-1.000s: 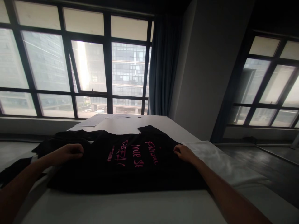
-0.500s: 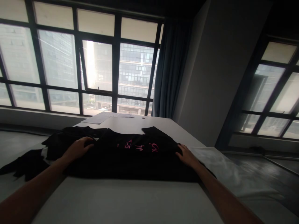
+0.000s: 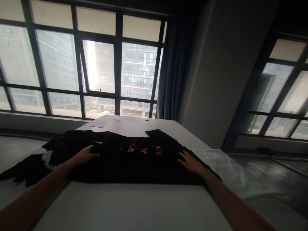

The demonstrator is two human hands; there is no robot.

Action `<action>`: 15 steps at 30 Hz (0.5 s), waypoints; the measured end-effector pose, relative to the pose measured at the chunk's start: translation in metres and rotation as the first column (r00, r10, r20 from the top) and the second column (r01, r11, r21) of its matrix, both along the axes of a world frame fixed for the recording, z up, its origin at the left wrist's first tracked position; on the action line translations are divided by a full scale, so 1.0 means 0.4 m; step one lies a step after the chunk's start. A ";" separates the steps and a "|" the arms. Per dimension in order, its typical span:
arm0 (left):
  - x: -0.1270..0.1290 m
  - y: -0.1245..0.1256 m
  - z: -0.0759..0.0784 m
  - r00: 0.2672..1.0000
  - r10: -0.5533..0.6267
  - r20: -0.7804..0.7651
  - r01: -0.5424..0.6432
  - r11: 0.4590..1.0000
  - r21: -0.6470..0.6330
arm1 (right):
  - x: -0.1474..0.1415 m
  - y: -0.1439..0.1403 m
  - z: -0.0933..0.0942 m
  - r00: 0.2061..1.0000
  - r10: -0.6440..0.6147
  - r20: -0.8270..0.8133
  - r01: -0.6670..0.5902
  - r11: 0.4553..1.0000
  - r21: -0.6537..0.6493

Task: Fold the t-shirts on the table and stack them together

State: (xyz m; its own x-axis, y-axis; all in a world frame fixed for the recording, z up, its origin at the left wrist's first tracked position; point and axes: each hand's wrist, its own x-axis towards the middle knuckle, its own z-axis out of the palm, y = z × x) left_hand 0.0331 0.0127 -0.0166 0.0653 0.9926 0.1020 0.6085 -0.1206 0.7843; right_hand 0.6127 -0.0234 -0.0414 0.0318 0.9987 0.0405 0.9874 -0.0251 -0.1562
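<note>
A black T-shirt point(image 3: 137, 160) with pink lettering lies folded across a white table point(image 3: 134, 205); only the top of the lettering shows above the fold. My left hand point(image 3: 85, 154) rests flat on the shirt's left side, fingers pointing right. On the shirt's right edge lies my right hand point(image 3: 190, 162), its fingers spread. Neither hand grips the cloth as far as I can see.
More black clothing point(image 3: 36, 160) is heaped at the table's left edge. A pale translucent sheet point(image 3: 228, 170) hangs off the right side. Papers point(image 3: 106, 121) lie at the far end by the windows. A grey wall and curtain stand behind.
The shirt's near part was folded away from me, hiding most of the pink lettering. Both hands have since flattened on the folded cloth, the left one sliding slightly right.
</note>
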 end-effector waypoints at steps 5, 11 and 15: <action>0.016 -0.006 0.013 0.993 0.012 -0.114 0.011 0.980 0.200 | -0.012 -0.011 0.013 1.000 0.007 0.020 -0.007 1.000 -0.013; 0.037 -0.056 0.105 0.897 0.163 -0.411 0.105 0.824 0.557 | -0.016 -0.020 0.015 1.000 0.021 -0.013 -0.021 1.000 0.014; 0.016 -0.052 0.103 0.801 0.246 -0.545 0.033 0.892 0.450 | -0.019 -0.027 0.019 0.998 0.046 -0.054 -0.042 0.997 0.058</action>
State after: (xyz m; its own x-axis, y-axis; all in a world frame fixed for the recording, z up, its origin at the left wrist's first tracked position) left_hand 0.0397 -0.0079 0.0247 0.1456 0.8633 0.4832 0.9522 -0.2549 0.1685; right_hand 0.6050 -0.0340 -0.0339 -0.0084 0.9953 0.0965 0.9772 0.0286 -0.2102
